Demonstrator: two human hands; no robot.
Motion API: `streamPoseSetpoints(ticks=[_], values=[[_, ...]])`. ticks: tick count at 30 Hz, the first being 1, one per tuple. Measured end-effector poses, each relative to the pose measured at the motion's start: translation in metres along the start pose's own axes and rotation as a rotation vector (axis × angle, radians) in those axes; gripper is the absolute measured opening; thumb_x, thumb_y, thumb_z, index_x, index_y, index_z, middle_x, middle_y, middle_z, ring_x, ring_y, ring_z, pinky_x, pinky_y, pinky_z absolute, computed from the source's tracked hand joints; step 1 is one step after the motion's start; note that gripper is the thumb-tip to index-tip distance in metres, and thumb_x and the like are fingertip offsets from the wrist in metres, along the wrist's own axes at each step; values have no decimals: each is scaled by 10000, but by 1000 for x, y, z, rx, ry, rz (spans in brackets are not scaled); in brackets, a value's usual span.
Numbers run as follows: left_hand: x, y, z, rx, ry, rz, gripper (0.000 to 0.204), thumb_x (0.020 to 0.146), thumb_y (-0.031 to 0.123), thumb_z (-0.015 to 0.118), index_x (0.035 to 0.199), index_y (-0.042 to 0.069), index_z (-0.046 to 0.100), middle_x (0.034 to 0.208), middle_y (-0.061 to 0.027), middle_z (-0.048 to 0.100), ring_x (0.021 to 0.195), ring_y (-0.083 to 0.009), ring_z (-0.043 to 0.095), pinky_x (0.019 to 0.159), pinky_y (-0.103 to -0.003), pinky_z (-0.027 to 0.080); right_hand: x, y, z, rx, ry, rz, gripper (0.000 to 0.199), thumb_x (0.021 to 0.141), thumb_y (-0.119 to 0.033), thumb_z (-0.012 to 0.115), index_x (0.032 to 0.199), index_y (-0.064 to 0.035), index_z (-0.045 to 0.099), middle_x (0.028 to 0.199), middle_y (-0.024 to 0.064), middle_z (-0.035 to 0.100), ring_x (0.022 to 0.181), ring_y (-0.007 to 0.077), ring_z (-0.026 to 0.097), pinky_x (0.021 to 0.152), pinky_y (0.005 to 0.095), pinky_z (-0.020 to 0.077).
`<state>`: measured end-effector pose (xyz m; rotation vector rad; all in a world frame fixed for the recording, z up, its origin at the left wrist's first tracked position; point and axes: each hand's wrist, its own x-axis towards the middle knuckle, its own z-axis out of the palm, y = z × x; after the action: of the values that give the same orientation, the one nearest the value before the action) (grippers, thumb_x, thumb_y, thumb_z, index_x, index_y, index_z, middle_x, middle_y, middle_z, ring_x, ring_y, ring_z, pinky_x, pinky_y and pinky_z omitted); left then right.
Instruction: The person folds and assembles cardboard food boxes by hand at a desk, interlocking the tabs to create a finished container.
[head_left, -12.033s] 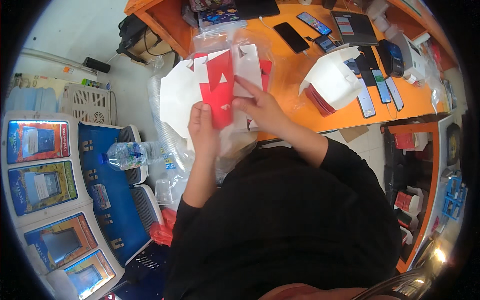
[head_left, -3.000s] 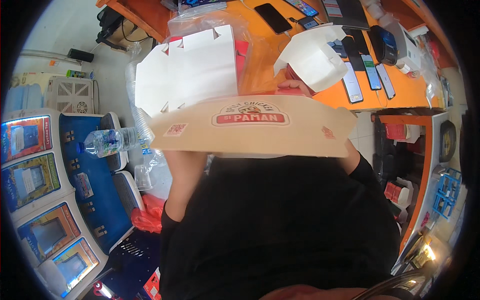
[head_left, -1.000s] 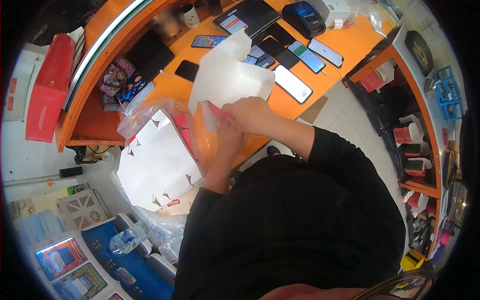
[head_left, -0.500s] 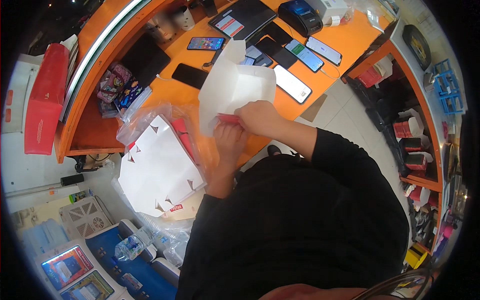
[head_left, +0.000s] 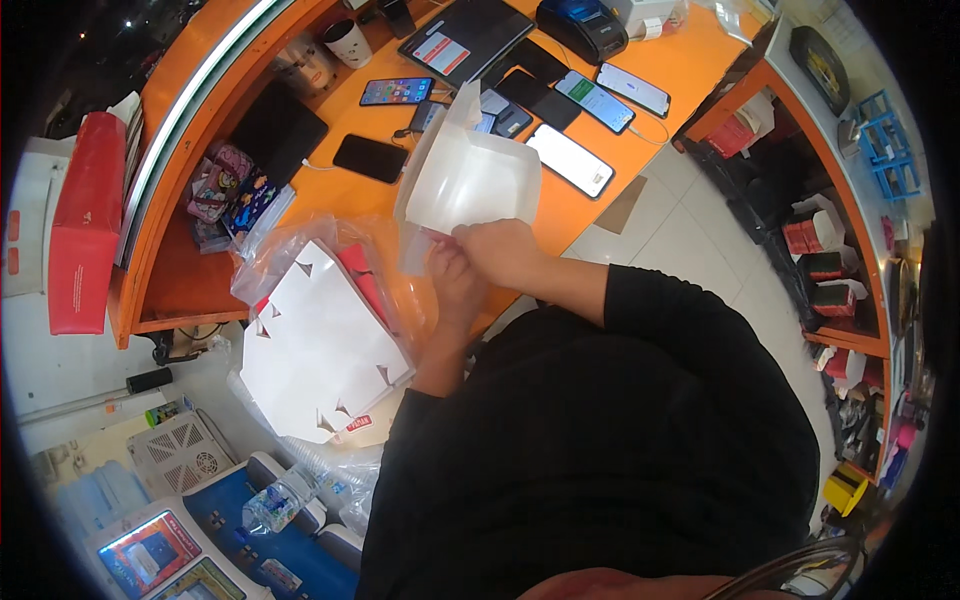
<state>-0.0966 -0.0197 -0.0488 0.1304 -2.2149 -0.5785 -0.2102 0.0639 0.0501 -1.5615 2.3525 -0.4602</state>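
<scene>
A partly folded cardboard box [head_left: 475,185], white inside, is held over the near part of the orange counter. My left hand [head_left: 455,285] pinches its near corner, fingers closed on the card. Right beside it, my right hand [head_left: 497,250] grips the same near edge, its knuckles covering most of the fold. A sliver of red outer side shows between the hands. To the left, a stack of flat white box blanks [head_left: 325,340] with cut slots lies in a clear plastic bag [head_left: 270,255]; red edges show beneath.
Several phones lie on the orange counter [head_left: 690,75], among them one with a white screen [head_left: 570,160] and a dark one [head_left: 370,158]. Behind them are a black tablet [head_left: 465,40] and a small black printer [head_left: 580,30]. Shelves with red boxes [head_left: 830,298] stand right. A bottle [head_left: 275,508] lies lower left.
The box has tilted slightly, and less red shows between my hands. Both hands stay together at its near corner. The whole view has shifted a little.
</scene>
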Motion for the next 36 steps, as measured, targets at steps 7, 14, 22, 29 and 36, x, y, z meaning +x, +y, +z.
streamPoseSetpoints(ticks=[7, 14, 22, 29, 36], values=[[-9, -3, 1, -18, -74, -186, 326, 705, 96, 747, 1020, 95, 666, 1047, -64, 631, 1004, -309, 551, 934, -489, 377, -5, -13, -10, 72, -114, 31, 382, 953, -429, 451, 1046, -114, 646, 920, 143, 704, 821, 336, 690, 704, 469, 531], [0, 2, -8, 104, -11, 67, 139, 708, 204, 778, 820, 205, 696, 1066, -31, 623, 1076, -291, 537, 981, -521, 346, 20, 25, -11, 171, 143, -57, 445, 936, -459, 477, 1033, -64, 657, 1017, 140, 675, 963, 318, 656, 820, 452, 505], [20, 10, -25, 213, -103, 197, 152, 649, 125, 787, 712, 209, 678, 1032, 43, 624, 1076, -255, 539, 1071, -562, 307, 121, 120, -46, 62, -91, 74, 459, 1000, -433, 409, 1130, -69, 656, 1085, 184, 667, 1023, 369, 633, 891, 492, 482], [12, 7, -26, 168, -99, 132, 149, 637, 72, 755, 694, 162, 650, 922, 21, 619, 937, -226, 582, 1059, -546, 344, 123, 133, -30, -43, -99, -16, 471, 1010, -435, 388, 1070, -85, 697, 987, 184, 688, 941, 369, 661, 837, 493, 513], [21, 20, -32, 132, -98, 83, 434, 654, 129, 841, 999, 102, 579, 1031, -61, 609, 986, -299, 571, 1041, -543, 364, 102, 129, -37, 18, 8, 52, 401, 993, -409, 438, 1060, -101, 687, 939, 178, 694, 899, 372, 668, 813, 461, 525]])
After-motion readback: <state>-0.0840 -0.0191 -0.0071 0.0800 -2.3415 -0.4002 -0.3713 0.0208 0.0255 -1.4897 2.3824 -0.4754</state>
